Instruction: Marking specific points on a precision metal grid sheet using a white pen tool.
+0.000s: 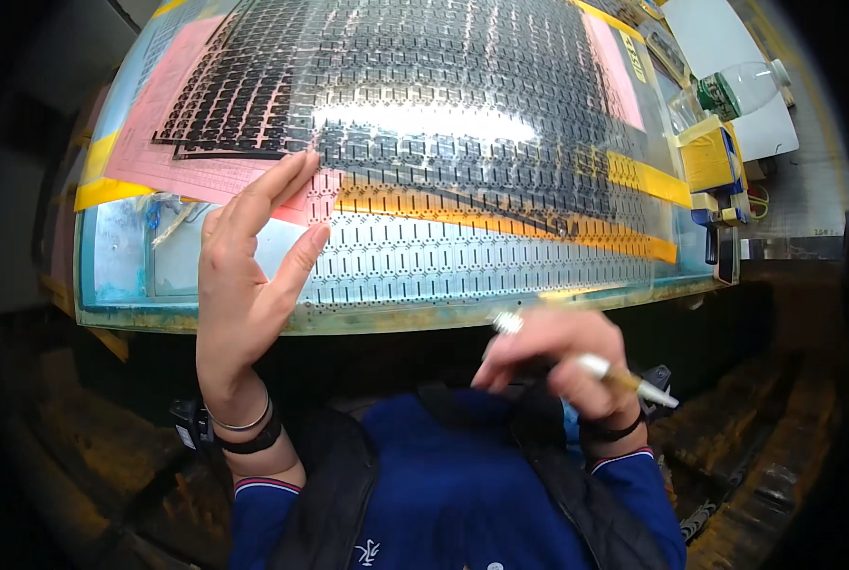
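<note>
Left hand [251,261]: fingers wide, touching left edge of clear sheet [462,269]
Right hand [567,351]: fingers hold pen [624,379]
Sheet: by front edge of worktop [396,320], right of left fingers

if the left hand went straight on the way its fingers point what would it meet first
The left hand would likely meet the clear, black-patterned sheet just ahead; depth is unclear, so it may already be touching.
</note>
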The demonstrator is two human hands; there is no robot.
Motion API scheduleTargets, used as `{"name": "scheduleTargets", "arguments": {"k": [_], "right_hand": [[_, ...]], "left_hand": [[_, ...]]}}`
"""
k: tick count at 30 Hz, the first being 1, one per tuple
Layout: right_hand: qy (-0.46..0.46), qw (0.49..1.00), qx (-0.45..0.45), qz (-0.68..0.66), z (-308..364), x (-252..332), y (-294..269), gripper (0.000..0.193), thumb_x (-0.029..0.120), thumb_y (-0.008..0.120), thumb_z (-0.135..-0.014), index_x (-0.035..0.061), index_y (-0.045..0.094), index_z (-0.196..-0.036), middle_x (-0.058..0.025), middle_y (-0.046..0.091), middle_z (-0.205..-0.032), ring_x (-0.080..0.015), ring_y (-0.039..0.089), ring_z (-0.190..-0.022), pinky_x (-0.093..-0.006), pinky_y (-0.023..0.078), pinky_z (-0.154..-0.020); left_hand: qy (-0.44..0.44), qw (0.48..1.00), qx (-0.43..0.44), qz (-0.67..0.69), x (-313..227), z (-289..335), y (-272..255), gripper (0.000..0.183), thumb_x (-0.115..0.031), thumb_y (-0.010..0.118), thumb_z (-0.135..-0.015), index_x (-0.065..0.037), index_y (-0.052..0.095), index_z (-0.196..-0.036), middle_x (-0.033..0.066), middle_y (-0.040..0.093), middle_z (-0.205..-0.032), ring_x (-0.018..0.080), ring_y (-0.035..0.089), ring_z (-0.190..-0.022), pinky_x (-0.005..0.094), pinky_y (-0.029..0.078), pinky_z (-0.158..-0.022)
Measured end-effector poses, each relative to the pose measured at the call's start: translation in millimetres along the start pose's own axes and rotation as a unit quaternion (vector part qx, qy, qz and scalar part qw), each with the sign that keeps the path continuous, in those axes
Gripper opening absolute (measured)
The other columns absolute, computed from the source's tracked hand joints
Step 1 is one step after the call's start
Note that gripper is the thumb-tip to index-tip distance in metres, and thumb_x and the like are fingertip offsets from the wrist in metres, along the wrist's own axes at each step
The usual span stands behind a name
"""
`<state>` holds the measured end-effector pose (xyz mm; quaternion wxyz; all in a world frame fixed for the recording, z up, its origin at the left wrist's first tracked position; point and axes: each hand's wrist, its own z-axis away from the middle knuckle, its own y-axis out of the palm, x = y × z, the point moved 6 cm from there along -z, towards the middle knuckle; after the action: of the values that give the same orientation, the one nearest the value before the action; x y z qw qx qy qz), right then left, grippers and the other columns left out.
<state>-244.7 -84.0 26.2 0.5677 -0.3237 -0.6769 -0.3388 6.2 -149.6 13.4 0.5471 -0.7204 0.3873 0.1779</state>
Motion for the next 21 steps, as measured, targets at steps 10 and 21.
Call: {"name": "scheduleTargets", "arguments": {"k": [10, 21], "right_hand": [[0.106, 0.965, -0.232, 0.055, -10, -14, -33, 0.018, 0.003, 0.065, -0.093, -0.0044, 0.07, -0.109, -0.009, 0.07, -0.09, -0.01, 0.066, -0.076, -0.0224, 0.054, -0.066], [0.032, 0.953, -0.13, 0.27, -25, -11, -25, 0.009, 0.005, 0.073, -0.084, -0.0005, 0.074, -0.092, -0.0052, 0.071, -0.077, -0.0071, 0.065, -0.068, -0.0221, 0.049, -0.059]], "left_hand": [[-0.002, 0.999, -0.011, 0.033, 2, -3, 6, 0.051, -0.008, 0.074, -0.086, -0.001, 0.059, -0.134, 0.0134, 0.068, -0.13, 0.0266, 0.063, -0.122, 0.0369, 0.041, -0.105], [-0.007, 1.0, -0.011, 0.018, 3, -2, 5, 0.051, -0.008, 0.074, -0.086, -0.003, 0.06, -0.135, 0.0122, 0.068, -0.13, 0.0255, 0.063, -0.121, 0.0359, 0.04, -0.105]]}}
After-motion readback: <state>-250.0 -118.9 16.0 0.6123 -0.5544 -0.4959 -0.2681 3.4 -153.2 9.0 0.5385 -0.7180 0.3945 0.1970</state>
